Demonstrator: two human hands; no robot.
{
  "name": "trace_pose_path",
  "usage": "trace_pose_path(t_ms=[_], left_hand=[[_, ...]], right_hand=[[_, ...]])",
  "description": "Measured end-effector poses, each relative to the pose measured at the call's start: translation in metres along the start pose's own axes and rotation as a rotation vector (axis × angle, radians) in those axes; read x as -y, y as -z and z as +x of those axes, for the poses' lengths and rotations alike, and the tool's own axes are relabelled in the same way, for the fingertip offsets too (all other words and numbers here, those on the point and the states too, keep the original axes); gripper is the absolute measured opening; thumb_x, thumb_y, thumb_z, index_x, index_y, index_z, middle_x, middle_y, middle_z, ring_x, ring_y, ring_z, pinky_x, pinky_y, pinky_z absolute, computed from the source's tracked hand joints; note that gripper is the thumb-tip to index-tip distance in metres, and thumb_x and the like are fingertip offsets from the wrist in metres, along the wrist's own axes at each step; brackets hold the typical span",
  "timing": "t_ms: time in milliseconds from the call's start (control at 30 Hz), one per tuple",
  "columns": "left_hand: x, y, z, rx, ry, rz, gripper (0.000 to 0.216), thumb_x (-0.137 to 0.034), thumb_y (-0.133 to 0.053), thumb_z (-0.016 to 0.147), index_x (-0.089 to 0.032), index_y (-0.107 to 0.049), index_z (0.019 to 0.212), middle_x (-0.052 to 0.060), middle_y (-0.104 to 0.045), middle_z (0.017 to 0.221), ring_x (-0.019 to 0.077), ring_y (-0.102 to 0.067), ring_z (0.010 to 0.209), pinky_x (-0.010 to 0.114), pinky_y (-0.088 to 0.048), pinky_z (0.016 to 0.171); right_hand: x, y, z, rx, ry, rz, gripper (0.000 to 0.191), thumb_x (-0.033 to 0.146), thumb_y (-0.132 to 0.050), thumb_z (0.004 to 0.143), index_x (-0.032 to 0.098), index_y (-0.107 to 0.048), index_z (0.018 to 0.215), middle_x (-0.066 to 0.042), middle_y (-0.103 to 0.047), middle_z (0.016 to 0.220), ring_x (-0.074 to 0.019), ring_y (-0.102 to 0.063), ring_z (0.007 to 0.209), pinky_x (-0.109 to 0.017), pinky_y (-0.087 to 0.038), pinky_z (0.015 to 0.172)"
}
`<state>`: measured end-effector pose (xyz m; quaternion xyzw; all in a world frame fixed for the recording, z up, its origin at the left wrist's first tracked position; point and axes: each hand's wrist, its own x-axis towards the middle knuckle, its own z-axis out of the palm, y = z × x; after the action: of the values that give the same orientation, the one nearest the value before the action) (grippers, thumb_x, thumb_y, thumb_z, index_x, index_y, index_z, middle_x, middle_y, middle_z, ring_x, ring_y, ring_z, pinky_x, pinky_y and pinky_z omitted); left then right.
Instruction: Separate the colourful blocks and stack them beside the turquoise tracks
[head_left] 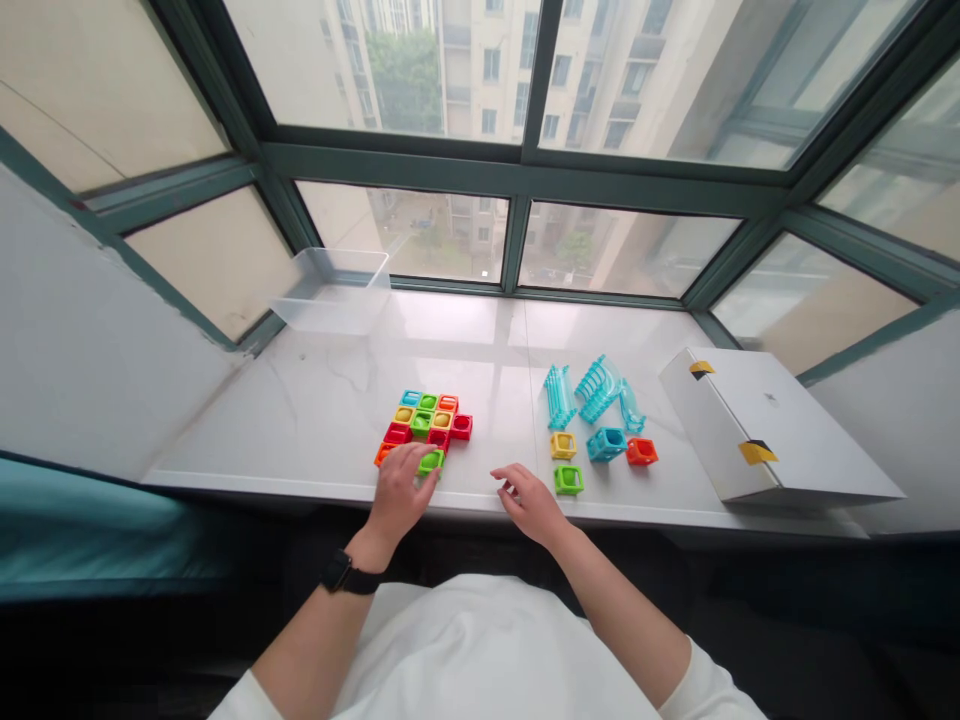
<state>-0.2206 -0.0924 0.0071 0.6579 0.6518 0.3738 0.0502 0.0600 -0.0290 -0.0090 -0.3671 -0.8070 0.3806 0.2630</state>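
Note:
My left hand (402, 492) is at the near edge of a flat group of colourful toy blocks. Its thumb and fingers close around a green block (431, 462) there, partly covering it and an orange block (385, 453) beside it. Red, yellow, green, orange and blue blocks make up the rest of the group, with a red block (462, 427) sticking out at its right. My right hand (529, 502) hovers over the sill's front edge, fingers loosely bent and apart, holding nothing. Closest to it is a separate green block (568, 480).
Right of my right hand sit a yellow block (562, 445), a blue block (606, 444) and a red-orange block (642, 452). Clear blue track pieces (598, 388) lie behind them. A white box (780, 420) stands far right; a transparent bin (330, 305) is back left by the window.

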Motion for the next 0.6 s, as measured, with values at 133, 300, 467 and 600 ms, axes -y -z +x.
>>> trace_pose_path(t_ms=[133, 300, 467, 600], left_hand=[[0.050, 0.019, 0.013, 0.075, 0.021, 0.133, 0.057, -0.039, -0.075, 0.086, -0.027, -0.059, 0.139, 0.013, -0.056, 0.152, 0.0411, -0.047, 0.144, 0.062, -0.037, 0.122], [0.080, 0.014, 0.011, 0.231, -0.037, 0.103, 0.051, -0.031, -0.072, 0.085, -0.026, -0.064, 0.135, 0.012, -0.051, 0.158, 0.0397, -0.040, 0.152, 0.064, -0.038, 0.124], [0.083, 0.005, 0.008, 0.200, -0.038, 0.076, 0.047, -0.014, -0.051, 0.088, -0.023, -0.063, 0.133, 0.012, -0.050, 0.158, 0.0342, -0.041, 0.153, 0.063, -0.039, 0.125], [0.084, 0.002, 0.006, 0.181, -0.017, 0.045, 0.046, -0.013, -0.048, 0.090, -0.022, -0.061, 0.133, 0.012, -0.047, 0.161, 0.0341, -0.033, 0.157, 0.063, -0.035, 0.127]], right_hand=[[0.001, -0.017, 0.012, -0.008, 0.034, -0.084, 0.038, 0.014, -0.060, 0.093, 0.026, -0.068, 0.129, -0.009, -0.067, 0.126, -0.0240, -0.063, 0.118, -0.044, -0.052, 0.108], [0.020, -0.043, 0.056, -0.035, 0.186, -0.239, 0.055, 0.024, -0.068, 0.095, 0.026, -0.058, 0.149, -0.013, -0.053, 0.154, -0.0310, -0.045, 0.144, -0.053, -0.039, 0.122], [0.035, -0.074, 0.094, 0.058, 0.228, -0.391, 0.053, 0.028, -0.069, 0.097, 0.030, -0.061, 0.149, -0.011, -0.046, 0.164, -0.0361, -0.036, 0.153, -0.059, -0.034, 0.124], [0.037, -0.082, 0.099, 0.098, 0.223, -0.423, 0.040, 0.028, -0.064, 0.101, 0.030, -0.068, 0.141, -0.009, -0.056, 0.157, -0.0353, -0.038, 0.152, -0.060, -0.029, 0.126]])
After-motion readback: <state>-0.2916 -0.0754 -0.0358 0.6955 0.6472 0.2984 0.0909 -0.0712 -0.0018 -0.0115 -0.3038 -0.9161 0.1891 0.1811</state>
